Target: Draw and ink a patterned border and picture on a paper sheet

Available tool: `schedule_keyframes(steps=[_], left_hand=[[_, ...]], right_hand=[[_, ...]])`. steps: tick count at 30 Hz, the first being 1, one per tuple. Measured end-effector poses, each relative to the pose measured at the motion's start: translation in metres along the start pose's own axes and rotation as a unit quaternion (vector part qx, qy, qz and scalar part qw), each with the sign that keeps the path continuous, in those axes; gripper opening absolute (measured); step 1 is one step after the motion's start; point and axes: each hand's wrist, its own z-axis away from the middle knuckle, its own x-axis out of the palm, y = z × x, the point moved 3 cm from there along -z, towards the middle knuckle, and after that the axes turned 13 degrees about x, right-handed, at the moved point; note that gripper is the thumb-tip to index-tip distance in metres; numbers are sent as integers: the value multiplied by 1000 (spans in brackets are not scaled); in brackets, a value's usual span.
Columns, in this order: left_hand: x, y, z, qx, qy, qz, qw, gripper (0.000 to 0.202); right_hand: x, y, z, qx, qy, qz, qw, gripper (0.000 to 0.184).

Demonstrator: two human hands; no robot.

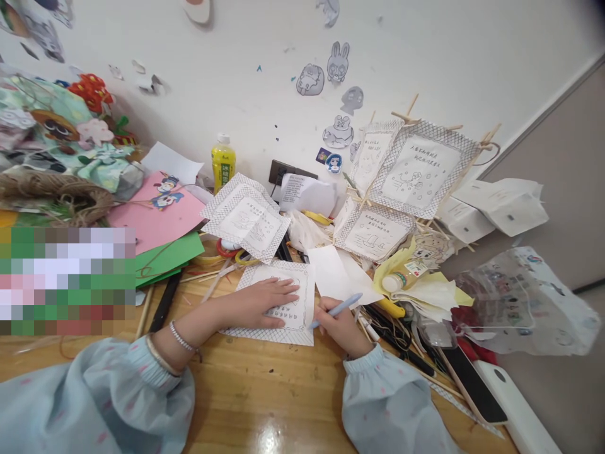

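A square sheet of paper [297,287] with a patterned border and a line drawing lies on the wooden table [265,391] in front of me. My left hand [258,304] lies flat on it, fingers stretched out, pressing it down. My right hand [340,328] is closed around a light blue pen [338,309], whose tip touches the sheet's lower right part. A beaded bracelet sits on my left wrist. Both arms wear pale blue sleeves.
Similar bordered sheets [246,217] lie behind, and a paper lantern on wooden sticks [416,167] stands at the back right. A yellow bottle [223,162], pink paper [155,217], green paper [165,255], a glue bottle [401,277], a phone [472,384] and a plastic bag [524,302] crowd the table.
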Motion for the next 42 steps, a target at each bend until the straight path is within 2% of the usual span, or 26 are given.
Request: schedule_keyframes(steps=[13,20,25,28,35,42], left_hand=[[-1,2,0,-13,-15,1,1000,62],[-2,2,0,-7,-9,1,1000,61],[-1,1,0,-5,-11,2,1000,61],[0,1,0,-1,-3,-2,1000,61],[0,1,0,-7,-5,2,1000,62],[0,1,0,-1,1,2,1000,60]], right_hand=[[1,3,-2,-12,-11,37,999,29],[-1,8,-3,35,-24,21,999,24],[-4,3,-2,19,9,-5,1000,31],[-3,3,-3,6,6,9,1000,34],[-2,1,-3,-7,-9,14,1000,32],[-3,2,-4,17,7,-2,1000,28]])
